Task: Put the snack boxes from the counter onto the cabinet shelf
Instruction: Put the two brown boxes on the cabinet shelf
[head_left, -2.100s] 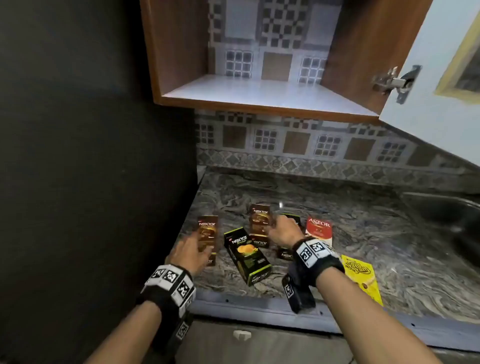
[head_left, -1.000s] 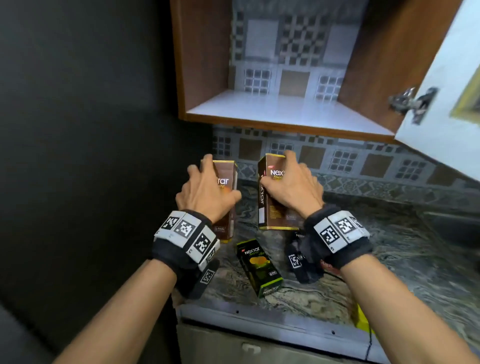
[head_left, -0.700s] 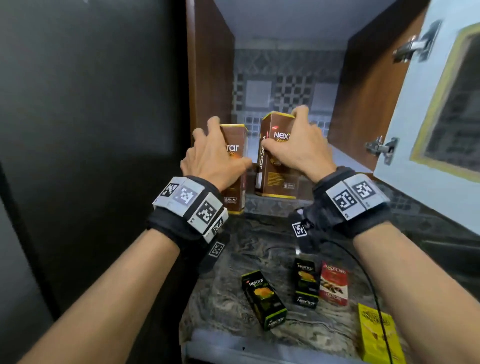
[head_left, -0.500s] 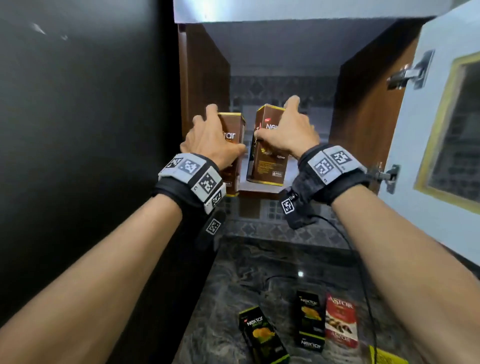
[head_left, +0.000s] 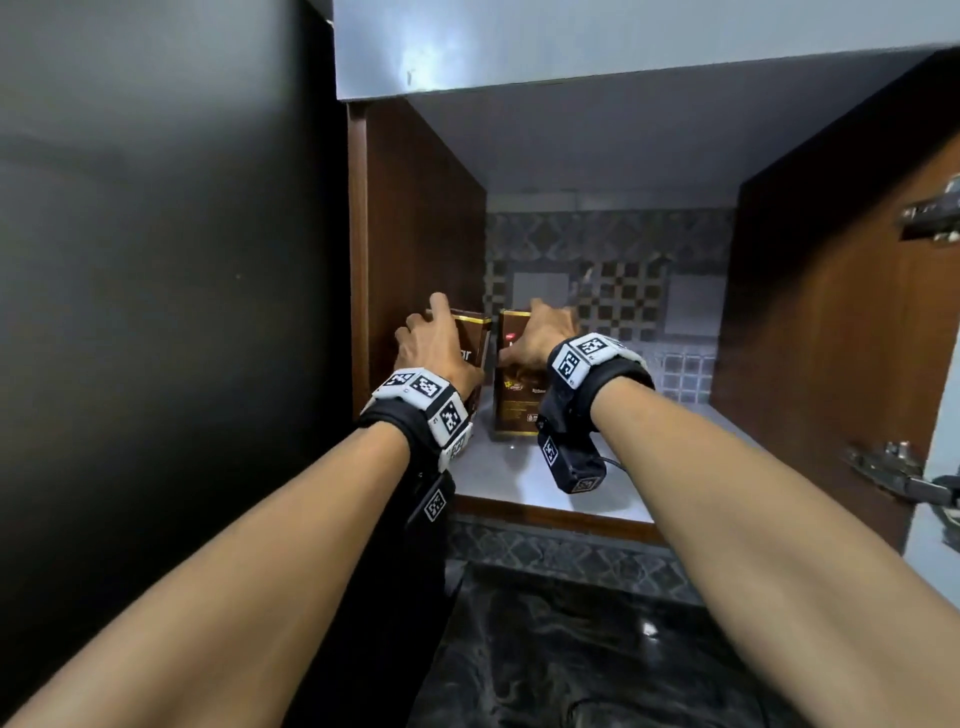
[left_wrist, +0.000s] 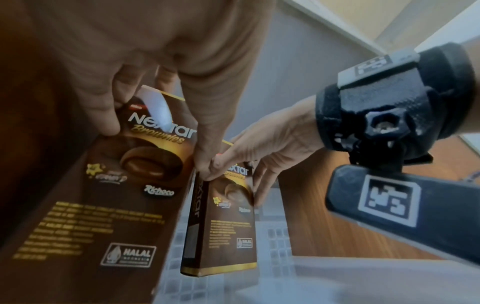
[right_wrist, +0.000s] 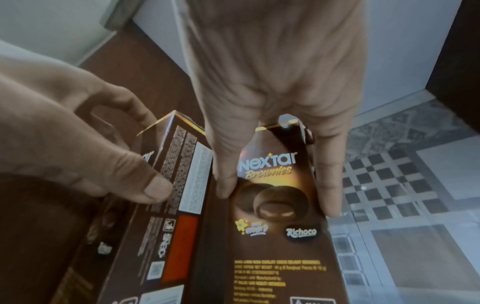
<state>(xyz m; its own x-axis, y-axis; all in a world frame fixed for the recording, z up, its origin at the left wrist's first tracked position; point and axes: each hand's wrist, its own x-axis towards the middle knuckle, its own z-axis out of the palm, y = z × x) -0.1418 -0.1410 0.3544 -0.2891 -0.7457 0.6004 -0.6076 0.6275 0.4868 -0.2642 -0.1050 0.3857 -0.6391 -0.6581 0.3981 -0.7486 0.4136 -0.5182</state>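
Both hands are inside the open cabinet, over its white shelf (head_left: 524, 467). The left hand (head_left: 434, 348) grips the left box (left_wrist: 109, 195) from above, fingers curled round its top, hard by the cabinet's left wall (head_left: 415, 249). The right hand (head_left: 543, 335) grips the right box (right_wrist: 280, 226) likewise, upright just beside the left box.

The head view looks forward over both forearms into the open brown wooden cabinet (head_left: 421, 218), white shelf (head_left: 524, 467) at centre. Each wrist view sits very close behind its own palm, facing the cabinet's back. All three share two upright brown Nextar Brownies cartons (left_wrist: 122, 185) (right_wrist: 280, 216), side by side near 12 o'clock.
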